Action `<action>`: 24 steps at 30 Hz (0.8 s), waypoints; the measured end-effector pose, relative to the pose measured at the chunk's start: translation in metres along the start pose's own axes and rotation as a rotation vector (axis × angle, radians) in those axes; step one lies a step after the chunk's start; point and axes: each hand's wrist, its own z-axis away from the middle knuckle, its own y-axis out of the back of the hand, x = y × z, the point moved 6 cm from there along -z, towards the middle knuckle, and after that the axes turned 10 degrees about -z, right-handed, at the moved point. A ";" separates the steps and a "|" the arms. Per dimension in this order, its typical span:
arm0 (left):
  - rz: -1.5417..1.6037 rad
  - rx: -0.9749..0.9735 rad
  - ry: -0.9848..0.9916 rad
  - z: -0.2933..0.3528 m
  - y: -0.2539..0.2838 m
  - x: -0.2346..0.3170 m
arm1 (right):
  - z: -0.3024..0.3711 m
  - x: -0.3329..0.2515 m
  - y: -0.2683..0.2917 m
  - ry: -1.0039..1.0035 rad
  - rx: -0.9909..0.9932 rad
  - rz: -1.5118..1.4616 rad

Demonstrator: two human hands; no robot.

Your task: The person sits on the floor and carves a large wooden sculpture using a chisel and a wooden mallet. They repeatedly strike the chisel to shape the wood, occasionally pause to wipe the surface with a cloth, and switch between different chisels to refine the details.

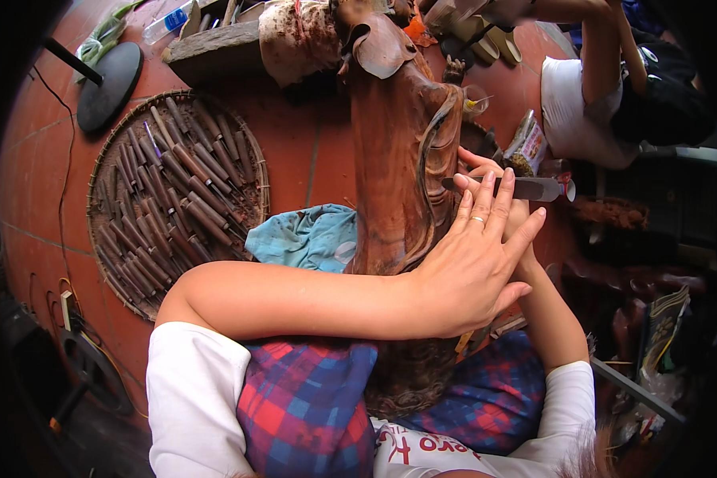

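A carved reddish-brown wooden statue (386,151) lies in front of me, its lower end between my knees. My left hand (474,255) reaches across it to the right, a ring on one finger. Its fingers are stretched out and lie flat over a flat metal blade (534,188) and my right hand. Under it, my right hand (476,162) is mostly covered; its visible fingers curl about the blade beside the statue's carved folds. The blade's handle, if any, is hidden.
A round woven tray (97,231) at left holds many wooden-handled carving tools (207,191). A light-blue cloth (307,239) lies beside the statue. A wooden block (215,56) stands behind, a black round base (111,88) far left. Another person (585,103) sits at far right.
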 end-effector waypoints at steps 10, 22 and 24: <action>-0.033 -0.043 0.020 0.004 0.001 -0.001 | -0.002 -0.003 -0.014 -0.110 0.071 -0.140; -0.045 -0.059 0.028 0.011 0.003 0.001 | -0.002 -0.008 -0.017 -0.144 0.052 -0.071; 0.008 -0.028 0.005 0.003 -0.004 -0.006 | -0.004 -0.007 -0.009 -0.107 0.072 -0.185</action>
